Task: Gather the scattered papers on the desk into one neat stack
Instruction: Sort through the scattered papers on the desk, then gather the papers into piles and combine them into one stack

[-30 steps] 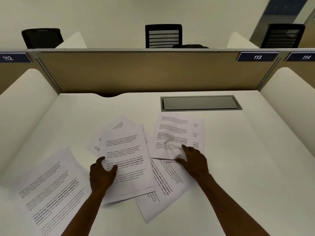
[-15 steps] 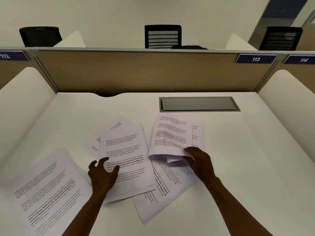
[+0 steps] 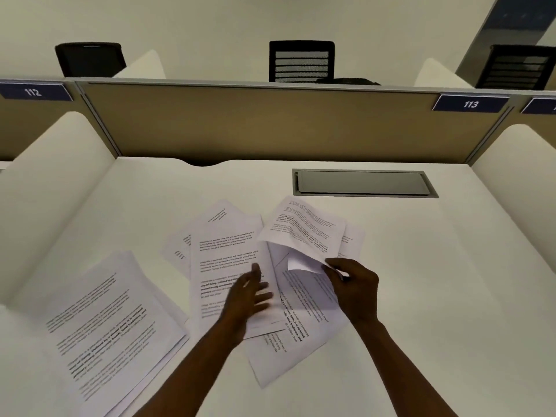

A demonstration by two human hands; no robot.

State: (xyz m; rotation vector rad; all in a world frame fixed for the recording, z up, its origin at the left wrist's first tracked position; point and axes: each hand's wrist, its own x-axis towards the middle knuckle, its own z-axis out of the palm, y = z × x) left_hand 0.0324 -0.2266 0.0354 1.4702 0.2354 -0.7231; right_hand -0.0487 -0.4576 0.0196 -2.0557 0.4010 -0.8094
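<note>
Several printed sheets lie fanned across the white tabletop (image 3: 451, 296) in the head view, in three loose groups rather than one stack. One pile (image 3: 111, 323) sits at the near left, well apart from the rest. A middle group (image 3: 228, 251) and an angled sheet (image 3: 301, 335) overlap at the centre.

The right hand (image 3: 355, 287) has its grip pinched on the near edge of a sheet (image 3: 304, 227), which curls up off the others, apparently so it can be carried over to the middle group.

The left hand (image 3: 249, 293) is blurred over the middle group, fingers spread and grasping nothing; whether it touches the paper cannot be told. It seems placed to steady those pages.

Judgement: gathering is at an early stage; the left pile is untouched.

A recessed grey panel (image 3: 361, 183) lies beyond the papers.
</note>
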